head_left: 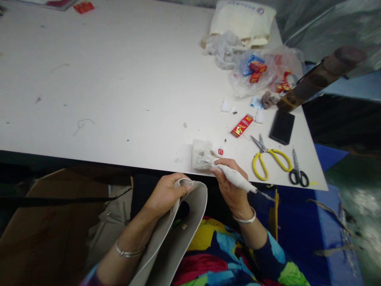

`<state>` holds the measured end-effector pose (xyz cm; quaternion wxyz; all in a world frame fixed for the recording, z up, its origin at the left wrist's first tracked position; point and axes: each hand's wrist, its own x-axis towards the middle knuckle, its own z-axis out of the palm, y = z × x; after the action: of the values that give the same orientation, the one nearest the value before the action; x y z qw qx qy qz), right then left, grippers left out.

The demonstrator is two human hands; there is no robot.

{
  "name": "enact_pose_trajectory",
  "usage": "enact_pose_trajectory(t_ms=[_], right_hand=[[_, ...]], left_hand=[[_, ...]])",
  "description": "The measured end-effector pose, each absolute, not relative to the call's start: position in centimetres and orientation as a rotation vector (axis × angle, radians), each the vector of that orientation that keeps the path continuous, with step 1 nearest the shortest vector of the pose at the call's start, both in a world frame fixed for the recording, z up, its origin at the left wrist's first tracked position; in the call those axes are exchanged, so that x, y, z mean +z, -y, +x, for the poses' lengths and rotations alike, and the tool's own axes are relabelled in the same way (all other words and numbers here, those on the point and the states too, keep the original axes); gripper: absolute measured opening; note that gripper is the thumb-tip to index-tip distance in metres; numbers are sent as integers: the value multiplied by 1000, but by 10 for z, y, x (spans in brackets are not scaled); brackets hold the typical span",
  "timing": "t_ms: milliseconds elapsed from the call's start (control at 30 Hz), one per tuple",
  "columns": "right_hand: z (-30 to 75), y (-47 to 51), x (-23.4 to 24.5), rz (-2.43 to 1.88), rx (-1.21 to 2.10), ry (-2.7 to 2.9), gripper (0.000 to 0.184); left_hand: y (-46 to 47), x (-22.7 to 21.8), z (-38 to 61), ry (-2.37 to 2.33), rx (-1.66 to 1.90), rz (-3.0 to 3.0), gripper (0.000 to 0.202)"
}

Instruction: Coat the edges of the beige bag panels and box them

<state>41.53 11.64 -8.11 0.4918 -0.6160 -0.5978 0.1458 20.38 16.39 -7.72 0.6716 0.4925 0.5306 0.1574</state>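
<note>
My left hand [166, 192] is closed on the upper edge of a grey bag [181, 230] that rests in my lap below the table edge. My right hand [230, 182] grips a white-crusted brush handle [238, 180] like a pen. Its tip is dipped into a small white glue pot [201, 155] standing at the near edge of the white table [119, 79]. Both wrists carry a silver bangle.
To the right lie a red glue box [242, 125], yellow-handled scissors [270, 157], small black scissors [297, 169] and a black phone [282, 126]. Behind them sit a plastic bag of red boxes [264, 71] and a cream cloth bag [242, 22]. A cardboard box [44, 222] stands lower left.
</note>
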Motion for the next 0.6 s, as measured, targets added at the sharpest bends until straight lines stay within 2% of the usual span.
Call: enact_pose_trajectory(t_ms=[267,600], right_hand=[[405,-103,-85,-1272,995,968,23],[403,-103,-99,-1289,1123,989,29]], left_hand=[[-163,-73,207,-1154,328,1106,26],[-161,-71,209,-1118,348,1045,27]])
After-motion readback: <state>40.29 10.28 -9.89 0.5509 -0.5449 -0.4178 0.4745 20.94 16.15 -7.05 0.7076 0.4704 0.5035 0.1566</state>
